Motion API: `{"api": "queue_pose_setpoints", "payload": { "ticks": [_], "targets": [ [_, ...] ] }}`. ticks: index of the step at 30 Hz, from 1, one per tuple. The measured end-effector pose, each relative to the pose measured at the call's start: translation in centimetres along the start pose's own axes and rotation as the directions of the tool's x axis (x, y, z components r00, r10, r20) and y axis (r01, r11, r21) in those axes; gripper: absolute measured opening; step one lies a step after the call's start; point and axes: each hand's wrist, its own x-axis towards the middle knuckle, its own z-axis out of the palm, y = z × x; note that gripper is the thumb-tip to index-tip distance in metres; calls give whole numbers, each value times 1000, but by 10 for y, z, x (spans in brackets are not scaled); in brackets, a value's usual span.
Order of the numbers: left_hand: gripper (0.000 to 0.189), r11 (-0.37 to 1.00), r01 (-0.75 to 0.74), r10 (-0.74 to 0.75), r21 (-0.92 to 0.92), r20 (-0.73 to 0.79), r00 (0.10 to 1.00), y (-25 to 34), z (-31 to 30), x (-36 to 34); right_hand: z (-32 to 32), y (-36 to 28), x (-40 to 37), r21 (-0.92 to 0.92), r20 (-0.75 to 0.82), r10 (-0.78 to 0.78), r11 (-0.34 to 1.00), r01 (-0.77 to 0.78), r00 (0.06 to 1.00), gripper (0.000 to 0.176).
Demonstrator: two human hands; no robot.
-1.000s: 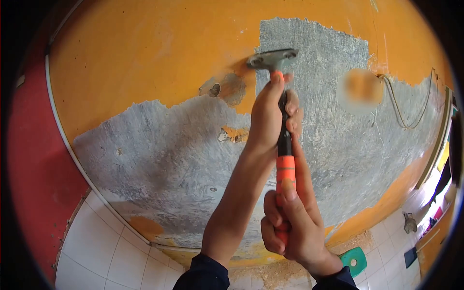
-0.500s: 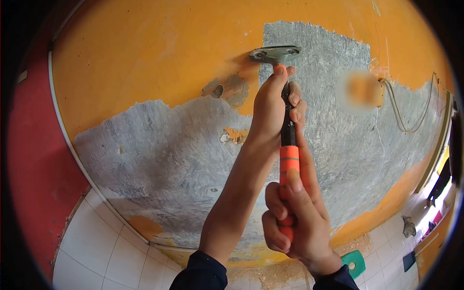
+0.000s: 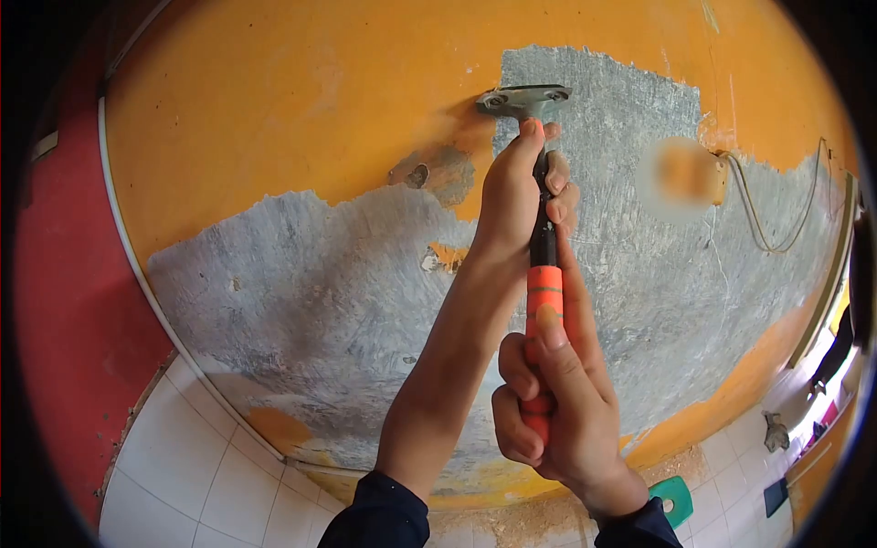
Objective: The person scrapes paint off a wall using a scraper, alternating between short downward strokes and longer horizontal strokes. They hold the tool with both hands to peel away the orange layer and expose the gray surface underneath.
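Observation:
A long-handled scraper [image 3: 544, 239] with an orange and black handle runs up the middle of the head view. Its wide metal head lies against the wall [image 3: 365, 91], on the border between orange paint and bare grey plaster. My left hand [image 3: 513, 187] is closed round the upper shaft just below the head. Lower down, my right hand [image 3: 571, 393] grips the orange handle, thumb laid along it. Ragged paint edges surround the grey patch [image 3: 347, 274], and a brownish chipped spot [image 3: 443, 173] with a dark hole lies left of the scraper head.
A blurred wall fitting [image 3: 685, 173] with a hanging cable [image 3: 763, 239] is at the right. Below lies a white tiled floor [image 3: 174, 457] with paint debris along the wall. A green plastic object [image 3: 671, 500] stands at lower right. A red wall [image 3: 59, 320] borders the left.
Both hands keep their grip on the scraper. The right hand has shifted slightly up and left with the handle, while the wall appears slightly shifted in view.

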Motion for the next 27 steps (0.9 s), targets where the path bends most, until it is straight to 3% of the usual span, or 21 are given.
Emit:
{"api": "queue_pose_setpoints", "payload": {
  "ticks": [3, 5, 9, 12, 15, 20, 24, 27],
  "targets": [
    [43, 1000, 21, -21, 10, -19, 1000, -10, -3, -11, -1, 0, -6, 1, -16, 46, 999, -46, 999, 65],
    [40, 998, 1, -2, 55, 21, 1000, -9, -7, -5, -4, 12, -1, -100, -59, -39, 994, 33, 997, 62],
    [42, 1000, -12, 11, 11, 67, 998, 0, -3, 8, 11, -3, 4, -42, -97, -30, 999, 26, 995, 61],
    [43, 1000, 12, -12, -18, 2, 1000, -11, -5, -7, -3, -4, -8, -26, 2, 49, 998, -49, 999, 64],
    [43, 998, -44, 42, 40, 40, 998, -2, -2, 12, 0, -9, 7, -21, -12, 7, 1000, -7, 1000, 64],
    [42, 999, -16, 18, -50, 43, 999, -9, -3, 6, -4, -12, -4, -2, 31, 15, 1000, -15, 999, 64],
    [39, 998, -41, 45, -43, 86, 995, 6, 6, 31, 9, -16, 14, -23, -84, -51, 999, 49, 995, 58],
    [37, 999, -7, 8, -47, 30, 1000, 2, 8, 17, 10, -19, 5, -28, -51, -37, 999, 36, 998, 59]
  ]
}}
